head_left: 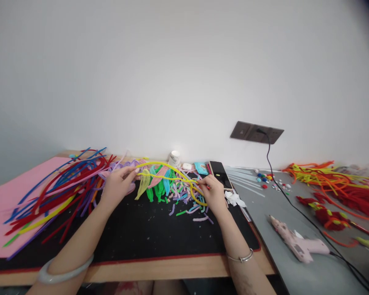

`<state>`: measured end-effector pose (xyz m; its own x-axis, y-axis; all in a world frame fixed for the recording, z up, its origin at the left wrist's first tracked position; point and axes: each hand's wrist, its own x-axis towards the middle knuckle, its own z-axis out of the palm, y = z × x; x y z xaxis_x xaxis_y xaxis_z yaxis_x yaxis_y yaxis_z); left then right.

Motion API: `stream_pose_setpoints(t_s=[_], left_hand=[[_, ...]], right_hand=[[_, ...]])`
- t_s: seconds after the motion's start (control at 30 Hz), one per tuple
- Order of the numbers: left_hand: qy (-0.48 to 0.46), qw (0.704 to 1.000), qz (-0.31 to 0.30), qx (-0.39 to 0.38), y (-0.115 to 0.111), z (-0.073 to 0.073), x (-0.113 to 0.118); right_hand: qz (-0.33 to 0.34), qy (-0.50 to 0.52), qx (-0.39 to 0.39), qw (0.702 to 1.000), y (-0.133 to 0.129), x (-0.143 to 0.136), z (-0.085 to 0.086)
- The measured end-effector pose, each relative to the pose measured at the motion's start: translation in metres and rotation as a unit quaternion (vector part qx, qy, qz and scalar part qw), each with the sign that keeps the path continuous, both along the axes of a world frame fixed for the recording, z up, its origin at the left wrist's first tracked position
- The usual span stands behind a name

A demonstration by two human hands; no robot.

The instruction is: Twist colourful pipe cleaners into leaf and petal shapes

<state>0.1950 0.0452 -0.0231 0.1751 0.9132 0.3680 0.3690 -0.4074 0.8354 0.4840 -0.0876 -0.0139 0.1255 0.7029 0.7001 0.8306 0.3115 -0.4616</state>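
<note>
Yellow pipe cleaners (164,164) stretch between my two hands above the black mat (160,237). My left hand (119,185) pinches their left end. At the other side my right hand (213,192) grips them, where one curls into a loop under the fingers. Behind and below lie shaped pipe-cleaner pieces: a yellow one (144,184), green ones (158,193) and a pink one (158,176). Many short cut pipe-cleaner bits (187,200) are scattered close to my right hand.
Long red, blue and purple pipe cleaners (64,190) spread at left over pink sheet (0,213). A phone (220,175) and paper cup (174,157) stand at the back. Right: a glue gun (298,241) with its cord (290,200), pompoms (264,180), and orange-red pipe cleaners (350,188).
</note>
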Motion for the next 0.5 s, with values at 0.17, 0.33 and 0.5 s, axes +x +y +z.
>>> stream_pose_setpoints(t_s=[0.17, 0.33, 0.5], left_hand=[[0.034, 0.999, -0.006, 0.031, -0.002, 0.001, -0.002], [-0.031, 0.999, -0.043, -0.008, 0.002, -0.002, -0.002], [-0.145, 0.982, -0.073, -0.093, 0.003, -0.003, 0.0]], right_hand=[[-0.008, 0.006, 0.006, 1.0, 0.0, 0.002, 0.001], [-0.02, 0.013, 0.01, 1.0, 0.001, 0.007, -0.001], [-0.033, 0.019, 0.012, 0.999, 0.001, 0.011, -0.003]])
